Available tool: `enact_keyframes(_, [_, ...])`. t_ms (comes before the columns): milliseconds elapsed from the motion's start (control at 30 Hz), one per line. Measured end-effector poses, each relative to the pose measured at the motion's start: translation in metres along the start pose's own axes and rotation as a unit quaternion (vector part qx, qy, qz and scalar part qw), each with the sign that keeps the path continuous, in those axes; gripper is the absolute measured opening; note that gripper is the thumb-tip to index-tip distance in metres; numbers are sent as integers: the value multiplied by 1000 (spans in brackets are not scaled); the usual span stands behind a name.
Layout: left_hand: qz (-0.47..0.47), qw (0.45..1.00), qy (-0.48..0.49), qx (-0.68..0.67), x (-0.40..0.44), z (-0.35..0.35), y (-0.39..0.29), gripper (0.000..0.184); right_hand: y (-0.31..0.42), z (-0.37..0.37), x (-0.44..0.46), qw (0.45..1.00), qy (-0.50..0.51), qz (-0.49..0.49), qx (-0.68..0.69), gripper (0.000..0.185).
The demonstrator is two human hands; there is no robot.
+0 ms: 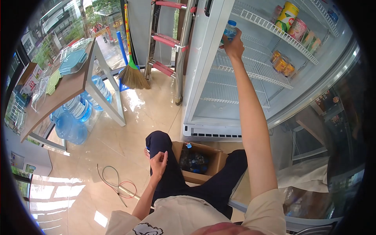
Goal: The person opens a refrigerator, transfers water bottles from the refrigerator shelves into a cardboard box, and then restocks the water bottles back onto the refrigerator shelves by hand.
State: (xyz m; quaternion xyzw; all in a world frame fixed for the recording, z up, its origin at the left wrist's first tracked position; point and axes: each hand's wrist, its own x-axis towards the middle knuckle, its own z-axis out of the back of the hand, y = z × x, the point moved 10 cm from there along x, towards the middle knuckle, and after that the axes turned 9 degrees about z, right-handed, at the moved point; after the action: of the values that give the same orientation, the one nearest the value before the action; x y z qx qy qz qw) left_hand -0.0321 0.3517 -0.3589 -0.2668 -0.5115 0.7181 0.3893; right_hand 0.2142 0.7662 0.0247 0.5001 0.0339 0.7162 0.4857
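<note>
My right hand (pixel 234 47) is raised into the open fridge (pixel 207 78), wrapped round a small clear bottle with a blue cap (pixel 231 30) at the left end of a white wire shelf (pixel 250 74). My left hand (pixel 159 163) rests over my left knee, its fingers curled; whether anything is in them is too small to tell. Between my legs, on the floor before the fridge, stands an open cardboard box (pixel 214 161) with dark-looking plastic bottles (pixel 194 161) inside. Cans and packs (pixel 288 17) stand on the upper shelf, and orange-coloured packs (pixel 281 63) lower down.
The glass fridge door (pixel 313 129) stands open at the right. A ladder (pixel 180 58) and a broom (pixel 134 76) are left of the fridge. Large water bottles (pixel 72 127) sit under a table (pixel 74 84). A thin cord (pixel 117 188) lies on the floor.
</note>
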Motion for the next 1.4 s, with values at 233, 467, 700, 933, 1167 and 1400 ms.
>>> enact_keyframes(233, [-11, 1000, 10, 18, 1, -1, 15, 30, 2, 27, -31, 978, -71, 17, 195, 70])
enact_keyframes(467, [-162, 966, 94, 176, -36, -60, -26, 16, -16, 92, -342, 936, -248, -20, 248, 28])
enact_keyframes(700, [-254, 873, 249, 334, -91, -181, 74, 37, -110, 21, -588, 939, 158, -259, 163, 36])
enact_keyframes(933, [77, 806, 410, 420, -75, -232, 204, 66, -153, -62, -698, 864, 402, -294, 70, 47])
enact_keyframes(1167, [116, 807, 416, 403, -72, -239, 246, 55, -180, -122, -715, 889, 386, -244, -8, 76])
enact_keyframes(1400, [-45, 807, 383, 448, -91, -248, 259, 35, -216, -173, -754, 761, 592, -264, -36, 86])
